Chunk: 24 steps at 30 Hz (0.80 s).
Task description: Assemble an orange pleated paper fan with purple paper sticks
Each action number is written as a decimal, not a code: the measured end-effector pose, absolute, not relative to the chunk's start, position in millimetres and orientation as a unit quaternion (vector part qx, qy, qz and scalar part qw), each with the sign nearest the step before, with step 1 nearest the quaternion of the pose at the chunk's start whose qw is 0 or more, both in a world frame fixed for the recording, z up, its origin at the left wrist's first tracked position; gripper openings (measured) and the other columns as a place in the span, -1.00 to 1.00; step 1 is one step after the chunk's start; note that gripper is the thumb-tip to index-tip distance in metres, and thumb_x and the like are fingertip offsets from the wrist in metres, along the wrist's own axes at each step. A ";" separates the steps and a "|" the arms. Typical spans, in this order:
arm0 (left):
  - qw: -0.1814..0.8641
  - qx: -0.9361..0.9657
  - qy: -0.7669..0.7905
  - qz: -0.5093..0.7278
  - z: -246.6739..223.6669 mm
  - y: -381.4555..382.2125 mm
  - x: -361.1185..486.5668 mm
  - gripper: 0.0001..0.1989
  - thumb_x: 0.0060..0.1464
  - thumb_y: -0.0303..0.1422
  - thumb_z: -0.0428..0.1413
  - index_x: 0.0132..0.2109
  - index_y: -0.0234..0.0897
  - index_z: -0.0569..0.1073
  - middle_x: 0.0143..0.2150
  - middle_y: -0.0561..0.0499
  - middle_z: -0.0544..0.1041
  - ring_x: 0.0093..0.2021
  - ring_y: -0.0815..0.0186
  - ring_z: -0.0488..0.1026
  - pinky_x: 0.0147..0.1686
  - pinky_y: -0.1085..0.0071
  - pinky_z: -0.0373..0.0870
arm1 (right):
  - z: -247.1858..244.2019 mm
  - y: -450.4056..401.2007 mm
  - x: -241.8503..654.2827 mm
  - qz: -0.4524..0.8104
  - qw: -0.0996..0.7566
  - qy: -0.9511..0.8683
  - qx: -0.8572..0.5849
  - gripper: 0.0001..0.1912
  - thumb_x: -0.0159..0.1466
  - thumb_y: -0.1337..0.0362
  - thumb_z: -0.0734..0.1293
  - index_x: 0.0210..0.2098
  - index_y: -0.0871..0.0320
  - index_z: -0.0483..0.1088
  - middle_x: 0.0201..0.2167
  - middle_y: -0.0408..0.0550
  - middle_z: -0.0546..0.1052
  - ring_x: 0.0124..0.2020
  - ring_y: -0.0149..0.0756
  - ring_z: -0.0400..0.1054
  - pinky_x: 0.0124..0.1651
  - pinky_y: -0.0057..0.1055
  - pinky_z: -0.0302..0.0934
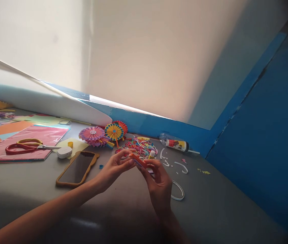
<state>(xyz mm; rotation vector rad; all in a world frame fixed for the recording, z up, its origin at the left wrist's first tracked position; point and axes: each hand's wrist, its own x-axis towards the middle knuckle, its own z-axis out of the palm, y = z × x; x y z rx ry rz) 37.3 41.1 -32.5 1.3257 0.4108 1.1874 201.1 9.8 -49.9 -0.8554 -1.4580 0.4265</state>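
Between both hands, above the grey table, is a narrow folded strip of orange paper point(138, 160) with a purple underside. My left hand point(119, 164) pinches its left end between thumb and fingers. Its right end is gripped by my right hand point(159, 178), thumb below and fingers on top. Just behind the strip stand a small glue stick point(152, 155) with a white cap and a heap of colourful paper scraps point(141, 145). A white ring-shaped band point(178, 191) lies beside my right hand, partly hidden by it.
Left of my hands lie a phone point(77, 169) in a brown case, a white earbud case point(64, 152), red-and-yellow scissors point(29, 146) and pink paper packs point(24, 144). Pleated paper rosettes point(92, 135) and a clear bottle point(175, 144) rest near the blue wall point(260, 135).
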 end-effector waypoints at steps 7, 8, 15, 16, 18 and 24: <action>0.682 0.513 0.158 0.497 -40.4 41.9 42.6 -0.72 0.06 -0.35 0.26 -0.04 -0.20 0.51 -0.04 -0.05 0.50 0.04 0.26 0.42 0.06 0.40 0.33 | -53.9 12.7 201.6 -0.086 0.639 -0.683 -0.342 -0.77 0.22 0.47 0.36 -0.16 0.07 0.41 -0.26 -0.08 0.50 -0.19 -0.26 0.41 -0.11 -0.27 0.30; 0.690 0.502 0.153 0.499 -41.3 41.3 44.1 -0.71 0.06 -0.36 0.26 -0.04 -0.19 0.51 -0.03 -0.05 0.50 0.04 0.28 0.41 0.06 0.42 0.33 | -53.4 12.7 200.5 -0.119 0.634 -0.683 -0.342 -0.76 0.22 0.48 0.37 -0.17 0.06 0.41 -0.28 -0.09 0.51 -0.21 -0.26 0.42 -0.12 -0.27 0.29; 0.726 0.421 0.161 0.520 -47.1 40.5 49.5 -0.81 0.02 -0.35 0.29 -0.18 -0.23 0.53 -0.18 0.01 0.50 -0.15 0.39 0.45 0.01 0.45 0.35 | -54.2 8.1 192.7 -0.234 0.584 -0.698 -0.343 -0.72 0.19 0.52 0.39 -0.19 0.06 0.38 -0.33 -0.13 0.58 -0.26 -0.27 0.49 -0.08 -0.21 0.22; 0.730 0.413 0.160 0.521 -47.6 40.6 49.7 -0.81 0.02 -0.36 0.29 -0.18 -0.25 0.52 -0.17 0.00 0.50 -0.15 0.39 0.45 0.02 0.45 0.35 | -54.7 7.5 192.1 -0.239 0.579 -0.700 -0.343 -0.71 0.19 0.52 0.39 -0.17 0.06 0.38 -0.33 -0.13 0.59 -0.25 -0.26 0.49 -0.07 -0.21 0.22; 0.744 0.397 0.155 0.514 -48.1 40.9 49.9 -0.79 0.02 -0.38 0.30 -0.16 -0.27 0.52 -0.17 0.00 0.49 -0.18 0.42 0.45 -0.02 0.49 0.36 | -55.0 6.9 191.2 -0.244 0.577 -0.700 -0.342 -0.70 0.18 0.53 0.39 -0.16 0.06 0.38 -0.33 -0.13 0.59 -0.25 -0.25 0.50 -0.08 -0.21 0.23; 0.753 0.399 0.130 0.507 -46.4 42.8 46.9 -0.84 0.11 -0.36 0.24 -0.16 -0.31 0.54 -0.22 -0.01 0.50 -0.24 0.45 0.45 -0.12 0.53 0.39 | -54.0 6.3 191.8 -0.246 0.598 -0.704 -0.293 -0.67 0.16 0.54 0.40 -0.13 0.12 0.41 -0.29 -0.07 0.60 -0.20 -0.25 0.50 -0.09 -0.26 0.27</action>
